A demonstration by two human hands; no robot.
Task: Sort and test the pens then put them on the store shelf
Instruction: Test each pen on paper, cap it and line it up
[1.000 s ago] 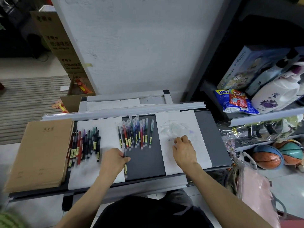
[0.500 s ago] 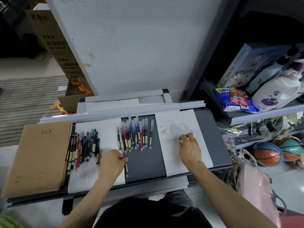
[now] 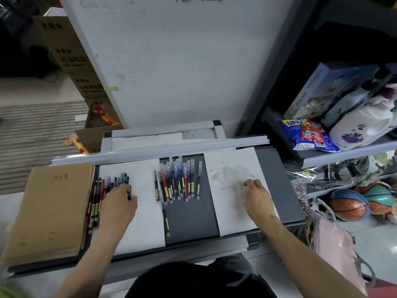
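Note:
Uncapped pens [image 3: 97, 196] in several colours lie in a row on the left white sheet [image 3: 146, 229]. My left hand [image 3: 119, 205] rests over their right end, its fingers curled round a black pen [image 3: 129, 191]. Capped pens [image 3: 178, 179] lie side by side in the middle of the dark shelf board [image 3: 191, 220]. One more pen [image 3: 165, 218] lies alone below them. On the right white sheet [image 3: 232, 216] sits a heap of clear caps [image 3: 228, 172]. My right hand [image 3: 256, 195] is at the heap's lower right edge, fingertips curled on a clear cap [image 3: 240, 187].
A stack of brown notebooks [image 3: 49, 209] lies at the left end of the board. A white rail [image 3: 161, 150] runs along the back. To the right are store shelves with a puzzle box [image 3: 318, 91], snack bags [image 3: 307, 134], a white bottle [image 3: 363, 125] and balls [image 3: 348, 205].
My left hand moved left, away from the lone pen onto the uncapped row. My right hand shifted right and up along the sheet to the caps.

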